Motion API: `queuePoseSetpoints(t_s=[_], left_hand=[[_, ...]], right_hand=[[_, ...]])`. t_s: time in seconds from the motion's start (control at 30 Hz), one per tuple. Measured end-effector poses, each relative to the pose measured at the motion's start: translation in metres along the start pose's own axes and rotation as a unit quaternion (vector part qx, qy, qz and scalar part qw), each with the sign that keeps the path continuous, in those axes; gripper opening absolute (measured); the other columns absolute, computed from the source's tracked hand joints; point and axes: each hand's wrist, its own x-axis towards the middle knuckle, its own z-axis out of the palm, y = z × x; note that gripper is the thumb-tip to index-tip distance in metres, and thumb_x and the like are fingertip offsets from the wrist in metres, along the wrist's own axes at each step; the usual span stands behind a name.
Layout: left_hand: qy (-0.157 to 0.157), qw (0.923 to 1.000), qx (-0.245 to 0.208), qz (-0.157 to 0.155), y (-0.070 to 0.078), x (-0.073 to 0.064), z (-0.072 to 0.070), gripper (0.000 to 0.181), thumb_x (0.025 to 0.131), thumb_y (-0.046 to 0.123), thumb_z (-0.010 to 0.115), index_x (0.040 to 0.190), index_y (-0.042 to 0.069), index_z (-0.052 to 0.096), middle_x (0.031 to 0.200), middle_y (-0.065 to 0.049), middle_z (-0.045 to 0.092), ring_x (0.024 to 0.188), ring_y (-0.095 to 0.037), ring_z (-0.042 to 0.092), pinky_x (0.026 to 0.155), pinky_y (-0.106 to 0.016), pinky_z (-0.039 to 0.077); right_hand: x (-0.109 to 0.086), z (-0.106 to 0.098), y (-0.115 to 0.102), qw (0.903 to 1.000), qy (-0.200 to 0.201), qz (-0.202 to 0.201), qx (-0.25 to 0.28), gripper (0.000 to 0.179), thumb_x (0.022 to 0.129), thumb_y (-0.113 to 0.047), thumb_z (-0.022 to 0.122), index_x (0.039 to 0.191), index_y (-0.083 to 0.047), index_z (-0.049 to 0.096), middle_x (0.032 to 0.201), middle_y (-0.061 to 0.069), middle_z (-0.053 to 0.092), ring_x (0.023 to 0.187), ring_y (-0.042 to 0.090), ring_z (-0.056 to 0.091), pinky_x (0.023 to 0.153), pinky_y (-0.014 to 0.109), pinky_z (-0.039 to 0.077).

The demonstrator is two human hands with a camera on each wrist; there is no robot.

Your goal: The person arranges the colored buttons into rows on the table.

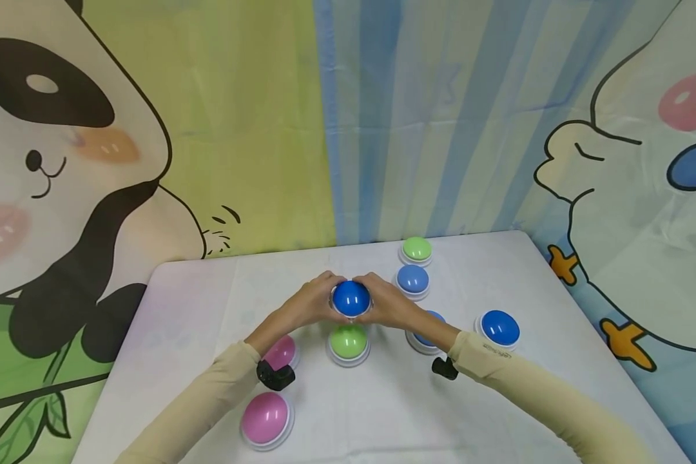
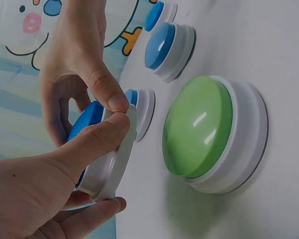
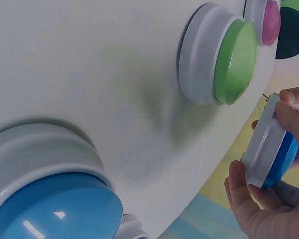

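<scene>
A blue domed push button with a white base is held off the table between both hands. My left hand grips its left side, thumb on the near edge of the base and fingers around the rim. From the other side my right hand grips it the same way, the two thumbs meeting in the left wrist view. Just nearer than the held button, a green push button rests on the table. In the right wrist view the held button is tilted, its white base toward the table.
Two pink buttons lie on the left, one partly behind the left wrist. On the right are a blue button, another under the right forearm, a lighter blue one and a green one near the back edge. Printed curtains hang behind the white table.
</scene>
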Motion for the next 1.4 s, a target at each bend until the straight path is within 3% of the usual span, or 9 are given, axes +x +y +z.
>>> queuePoseSetpoints(t_s=[0.27,0.53,1.1,1.4], left_hand=[[-0.009,0.9998,0.01,0.011,0.008,-0.012,0.0,0.081,0.067,0.046,0.086,0.131,0.008,0.055,0.118,-0.009,0.059,0.111,-0.023,0.062,0.092,-0.04,0.056],[0.009,0.9987,0.027,0.042,0.014,-0.027,0.0,0.08,0.067,0.047,0.086,0.128,0.006,0.056,0.115,-0.008,0.06,0.106,-0.023,0.064,0.088,-0.038,0.058],[0.038,0.9946,0.035,0.09,0.032,-0.065,0.005,0.077,0.065,0.054,0.085,0.123,0.011,0.058,0.108,-0.003,0.061,0.097,-0.015,0.066,0.081,-0.03,0.06],[0.061,0.9885,0.062,0.124,0.033,-0.081,0.013,0.078,0.064,0.058,0.083,0.121,0.011,0.057,0.105,0.0,0.061,0.09,-0.011,0.066,0.078,-0.024,0.059]], right_hand=[[-0.016,0.001,-0.009,0.9997,-0.011,0.01,0.02,0.08,0.075,-0.036,0.083,0.139,-0.008,0.045,0.132,0.01,0.054,0.123,0.026,0.055,0.099,0.044,0.052],[-0.027,0.001,-0.019,0.9996,-0.009,0.014,0.024,0.078,0.072,-0.037,0.085,0.137,-0.012,0.048,0.128,0.005,0.056,0.12,0.022,0.056,0.097,0.042,0.054],[-0.06,0.006,-0.038,0.9969,0.018,-0.069,-0.034,0.075,0.07,-0.044,0.085,0.129,-0.013,0.053,0.116,0.001,0.059,0.108,0.014,0.06,0.09,0.034,0.057],[-0.072,0.015,-0.041,0.9929,0.016,-0.098,-0.064,0.075,0.069,-0.047,0.085,0.129,-0.014,0.052,0.113,-0.001,0.059,0.105,0.011,0.06,0.089,0.032,0.057]])
